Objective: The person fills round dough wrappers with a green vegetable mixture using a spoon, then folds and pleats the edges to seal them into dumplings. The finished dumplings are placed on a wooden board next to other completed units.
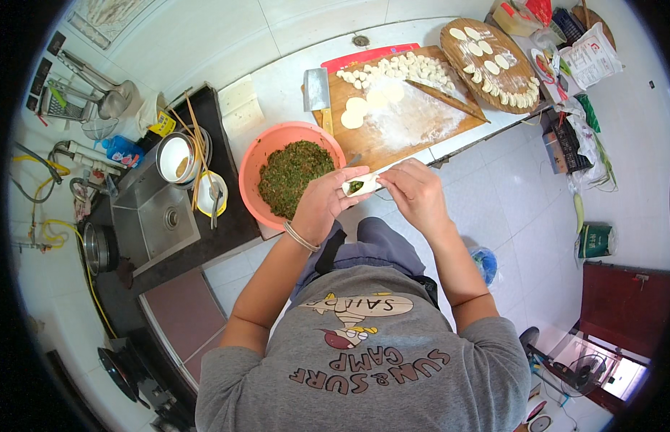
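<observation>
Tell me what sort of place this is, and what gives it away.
Most likely a home kitchen: there's a metal sink set into a dark counter, ladles, and a floury wooden board.

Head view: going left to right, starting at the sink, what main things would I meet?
Sink → pink bowl → filled wrapper → right hand → round wooden board → white bag.

Steel sink (149, 225) at left, blue bottle (124, 152) near it. Ladle (112, 104) against wall (148, 65). Blue bin (484, 266) on floor (526, 209). Black fan (587, 370), lower right.
</observation>
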Action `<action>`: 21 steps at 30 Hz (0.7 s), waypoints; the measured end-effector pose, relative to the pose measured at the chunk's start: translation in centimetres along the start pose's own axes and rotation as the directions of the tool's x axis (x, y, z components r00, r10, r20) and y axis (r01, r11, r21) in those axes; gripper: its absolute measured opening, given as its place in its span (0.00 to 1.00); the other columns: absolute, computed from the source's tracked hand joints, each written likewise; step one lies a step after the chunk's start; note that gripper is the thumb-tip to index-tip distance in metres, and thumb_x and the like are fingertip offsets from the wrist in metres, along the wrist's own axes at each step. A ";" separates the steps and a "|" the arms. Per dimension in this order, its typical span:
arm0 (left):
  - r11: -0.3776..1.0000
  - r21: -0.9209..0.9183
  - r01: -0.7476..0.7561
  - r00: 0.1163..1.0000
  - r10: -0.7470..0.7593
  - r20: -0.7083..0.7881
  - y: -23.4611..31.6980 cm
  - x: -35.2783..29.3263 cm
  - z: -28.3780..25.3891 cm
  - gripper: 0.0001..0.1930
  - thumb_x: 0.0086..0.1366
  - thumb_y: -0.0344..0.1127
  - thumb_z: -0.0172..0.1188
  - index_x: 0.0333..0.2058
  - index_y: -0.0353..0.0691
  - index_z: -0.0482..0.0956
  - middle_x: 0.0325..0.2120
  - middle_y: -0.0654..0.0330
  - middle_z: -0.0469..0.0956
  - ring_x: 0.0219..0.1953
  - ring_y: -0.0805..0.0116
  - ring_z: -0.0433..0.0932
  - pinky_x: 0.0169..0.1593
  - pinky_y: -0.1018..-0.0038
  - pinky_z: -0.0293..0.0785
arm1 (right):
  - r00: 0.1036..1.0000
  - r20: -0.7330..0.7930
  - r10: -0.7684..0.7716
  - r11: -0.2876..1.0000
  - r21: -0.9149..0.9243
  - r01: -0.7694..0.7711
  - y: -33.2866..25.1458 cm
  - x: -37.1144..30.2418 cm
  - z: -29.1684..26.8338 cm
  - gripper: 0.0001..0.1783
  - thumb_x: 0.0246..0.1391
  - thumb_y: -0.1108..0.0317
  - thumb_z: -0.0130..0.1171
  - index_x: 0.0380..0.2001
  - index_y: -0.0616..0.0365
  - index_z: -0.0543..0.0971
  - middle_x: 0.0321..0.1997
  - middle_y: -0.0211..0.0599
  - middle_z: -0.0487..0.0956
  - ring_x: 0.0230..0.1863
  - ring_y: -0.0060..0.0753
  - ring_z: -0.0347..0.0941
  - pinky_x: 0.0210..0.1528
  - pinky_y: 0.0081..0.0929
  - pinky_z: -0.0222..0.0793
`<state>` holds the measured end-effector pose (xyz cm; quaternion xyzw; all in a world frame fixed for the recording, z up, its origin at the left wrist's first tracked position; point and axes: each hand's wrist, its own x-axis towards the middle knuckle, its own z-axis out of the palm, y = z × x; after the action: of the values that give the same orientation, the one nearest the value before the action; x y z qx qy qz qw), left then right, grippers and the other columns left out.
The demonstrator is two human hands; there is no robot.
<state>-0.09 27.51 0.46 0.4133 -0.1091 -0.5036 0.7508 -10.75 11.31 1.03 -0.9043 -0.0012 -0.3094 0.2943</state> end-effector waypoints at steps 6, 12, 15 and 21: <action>0.999 0.035 0.038 0.999 -0.039 0.032 -0.2 0.3 0.8 0.22 0.68 0.38 0.39 0.51 0.21 0.64 0.49 0.46 0.70 0.51 0.60 0.72 0.55 0.65 0.71 | 1.000 -0.011 0.006 0.996 0.083 -0.005 -0.1 0.1 -1.7 0.09 0.40 0.73 0.65 0.28 0.62 0.78 0.26 0.38 0.75 0.29 0.40 0.73 0.31 0.31 0.70; 0.998 0.045 0.039 0.997 -0.042 0.061 -1.5 1.7 2.9 0.22 0.69 0.38 0.39 0.51 0.21 0.65 0.49 0.46 0.70 0.51 0.60 0.73 0.54 0.67 0.72 | 0.995 0.085 -0.055 0.998 0.045 0.051 2.6 -0.9 -3.7 0.09 0.40 0.74 0.65 0.28 0.63 0.79 0.26 0.38 0.77 0.29 0.37 0.73 0.30 0.29 0.69; 0.996 0.043 0.072 0.997 -0.073 0.029 -2.3 2.8 4.5 0.23 0.69 0.38 0.39 0.51 0.21 0.65 0.49 0.46 0.70 0.50 0.60 0.73 0.54 0.67 0.72 | 0.991 0.098 -0.086 0.996 -0.017 0.088 3.5 -1.0 -5.1 0.05 0.41 0.76 0.64 0.26 0.62 0.79 0.25 0.38 0.76 0.28 0.37 0.73 0.29 0.29 0.69; 0.994 -0.004 -0.112 0.994 0.112 0.007 -4.2 4.9 7.8 0.27 0.68 0.47 0.36 0.55 0.27 0.62 0.50 0.44 0.69 0.53 0.57 0.70 0.57 0.63 0.67 | 0.998 -0.002 0.061 0.978 0.202 -0.060 5.8 -1.6 -7.2 0.06 0.44 0.78 0.61 0.29 0.64 0.79 0.26 0.40 0.77 0.27 0.37 0.73 0.29 0.27 0.68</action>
<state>-5.13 18.77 1.08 0.4034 -0.1337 -0.4622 0.7783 -14.95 2.95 1.60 -0.8681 -0.0038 -0.3024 0.3937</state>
